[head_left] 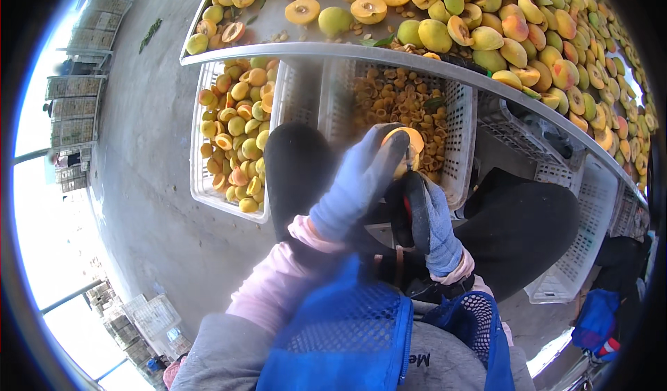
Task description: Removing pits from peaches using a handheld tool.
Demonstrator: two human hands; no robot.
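My left hand (361,175), in a blue-grey work glove with dark fingertips, is closed round a cut apricot (415,145). The orange flesh of the fruit faces right between the fingers. Just below it, my right hand (431,214), gloved alike, is closed with its dark fingertips close against the apricot. Something with a bit of red shows at its palm, but the fingers hide most of it. Beneath both hands stands a crate (458,141) of small orange-brown pieces. To its left is a white crate (198,172) filled with whole and halved apricots.
A metal-edged table (278,26) spans the top, heaped with apricots (486,38) toward the right. My knees flank the middle crate. More plastic crates (583,217) stand at right, near another person's blue garment (595,318). Stacked crates (73,113) line the far left.
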